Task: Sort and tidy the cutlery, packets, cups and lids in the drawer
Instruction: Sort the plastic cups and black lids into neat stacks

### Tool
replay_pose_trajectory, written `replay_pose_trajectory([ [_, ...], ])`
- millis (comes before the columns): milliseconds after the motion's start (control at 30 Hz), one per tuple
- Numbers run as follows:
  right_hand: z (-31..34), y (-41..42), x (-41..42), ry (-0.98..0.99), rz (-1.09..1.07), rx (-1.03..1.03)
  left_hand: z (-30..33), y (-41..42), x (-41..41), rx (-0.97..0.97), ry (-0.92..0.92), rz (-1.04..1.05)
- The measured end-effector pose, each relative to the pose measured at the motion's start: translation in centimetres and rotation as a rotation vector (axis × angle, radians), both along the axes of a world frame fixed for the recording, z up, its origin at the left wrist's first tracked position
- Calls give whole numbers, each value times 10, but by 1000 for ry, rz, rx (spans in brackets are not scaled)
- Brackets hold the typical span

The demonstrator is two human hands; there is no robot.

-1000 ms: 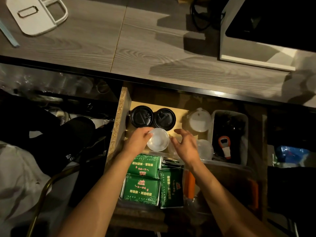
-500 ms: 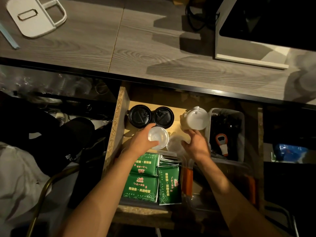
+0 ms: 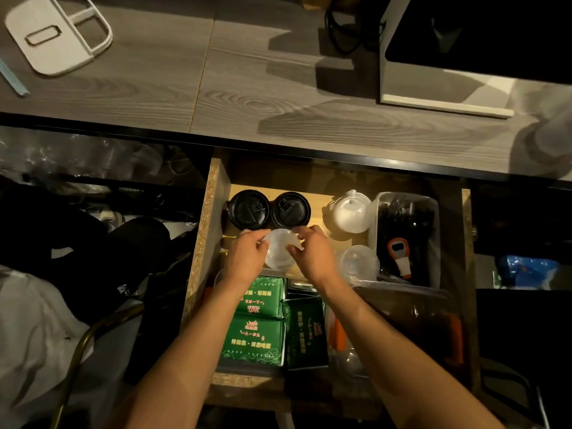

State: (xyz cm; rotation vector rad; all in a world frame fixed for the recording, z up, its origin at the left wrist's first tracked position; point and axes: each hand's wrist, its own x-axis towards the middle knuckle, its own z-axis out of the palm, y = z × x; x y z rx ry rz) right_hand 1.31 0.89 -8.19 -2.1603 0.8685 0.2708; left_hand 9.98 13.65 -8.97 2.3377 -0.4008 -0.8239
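Dim desk (image 3: 278,88), open drawer (image 3: 198,258) below. Left hand (image 3: 244,258) and right hand (image 3: 312,255) pinching clear cup (image 3: 280,252); thin plastic, risks buckling, slipping toward black lids (image 3: 269,210) at twelve.

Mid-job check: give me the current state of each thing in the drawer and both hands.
drawer: pulled open.
clear cup: held between both hands.
left hand: gripping the cup.
right hand: fingers pinching the cup's rim.
black lids: flat, side by side at the back.
green packets: lying flat, sealed.
bottle opener: lying in the clear bin.
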Motion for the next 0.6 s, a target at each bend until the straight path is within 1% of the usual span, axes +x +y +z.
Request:
replay_pose_trajectory([
  [100, -5, 2, 5, 7, -59, -66, 0, 1, 0, -8, 6, -9],
  [233, -4, 0, 9, 33, -30, -103, 2, 3, 0, -10, 19, 2],
  [333, -6, -3, 9, 63, -22, -85, 5, 2, 2, -10, 68, 3],
  [400, -4, -6, 9, 32, -55, -48, 10, 2, 3, -16, 73, 26],
  [433, -1, -8, 9, -7, -101, -26, 14, 3, 3, -22, 45, 53],
  [533, 6, -18, 12, -149, -305, 4, 26, 3, 6, -28, -139, 150],
  [600, 4, -28, 19, -173, -362, 25, 32, 1, 14, -34, -207, 252],
])
